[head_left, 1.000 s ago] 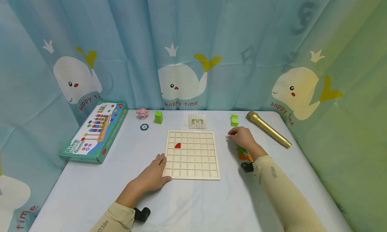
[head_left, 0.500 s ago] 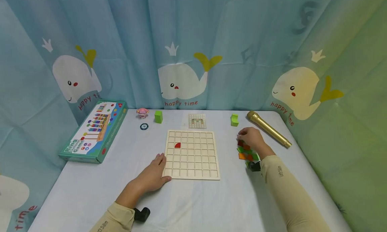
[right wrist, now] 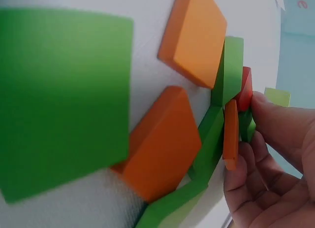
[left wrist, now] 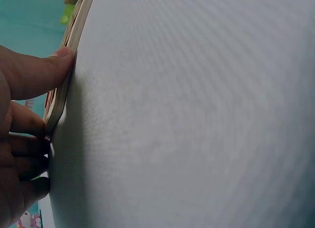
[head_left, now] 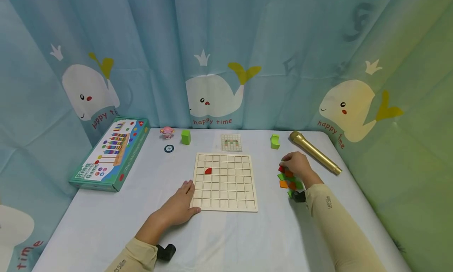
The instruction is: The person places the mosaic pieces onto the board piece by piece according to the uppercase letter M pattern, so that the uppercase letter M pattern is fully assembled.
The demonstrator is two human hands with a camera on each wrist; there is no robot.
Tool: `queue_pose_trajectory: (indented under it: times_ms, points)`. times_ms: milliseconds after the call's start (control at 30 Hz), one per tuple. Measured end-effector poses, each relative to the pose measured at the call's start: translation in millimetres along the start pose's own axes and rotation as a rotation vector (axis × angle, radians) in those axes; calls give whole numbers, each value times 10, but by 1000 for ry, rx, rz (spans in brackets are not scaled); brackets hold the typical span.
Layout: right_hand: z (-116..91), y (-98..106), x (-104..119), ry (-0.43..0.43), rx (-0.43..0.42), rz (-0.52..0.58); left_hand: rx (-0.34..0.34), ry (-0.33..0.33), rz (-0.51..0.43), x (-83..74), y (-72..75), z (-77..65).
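My left hand (head_left: 181, 203) rests at the near-left corner of a pale wooden grid board (head_left: 233, 181). In the left wrist view its thumb (left wrist: 59, 65) touches the board's edge, and the fingers lie along the side. A red quarter-circle piece (head_left: 208, 171) sits in one of the board's cells. Right of the board, my right hand (head_left: 297, 164) reaches into a cluster of red, orange and green blocks. In the right wrist view its thumb and curled fingers close about a small dark green block (right wrist: 247, 125), beside a red block (right wrist: 244, 90) and an orange block (right wrist: 230, 132).
Behind the board lies a patterned grid card (head_left: 231, 143). Green blocks (head_left: 185, 137), a pink figurine (head_left: 167, 132) and a round dark token (head_left: 169, 148) stand at the back. A game box (head_left: 111, 154) is on the left, a gold microphone (head_left: 315, 152) on the right.
My right hand has moved right, from the space beside the board to the far end of the block cluster, baring more blocks. My left hand and the board have stayed put.
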State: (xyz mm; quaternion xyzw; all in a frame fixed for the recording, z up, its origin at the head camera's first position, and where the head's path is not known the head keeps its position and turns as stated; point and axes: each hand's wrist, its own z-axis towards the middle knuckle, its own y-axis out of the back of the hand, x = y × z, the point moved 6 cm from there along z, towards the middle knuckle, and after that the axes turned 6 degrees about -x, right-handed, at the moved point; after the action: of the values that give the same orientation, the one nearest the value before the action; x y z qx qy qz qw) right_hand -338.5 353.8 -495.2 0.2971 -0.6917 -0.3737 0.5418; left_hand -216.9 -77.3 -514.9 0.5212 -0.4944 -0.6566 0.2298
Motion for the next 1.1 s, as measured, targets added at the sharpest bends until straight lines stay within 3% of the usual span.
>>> queue_pose_trajectory:
  times_ms: [267, 533, 700, 1100]
  points:
    - [-28, 28, 88, 56, -50, 46, 2, 7, 0, 3, -4, 5]
    - [-82, 33, 328, 153, -74, 46, 6, 12, 2, 12, -10, 10]
    - [-129, -49, 533, 225, -75, 60, 9, 13, -11, 11, -10, 0]
    - [-152, -303, 937, 298, -23, 74, 14, 18, -8, 0, 5, 6]
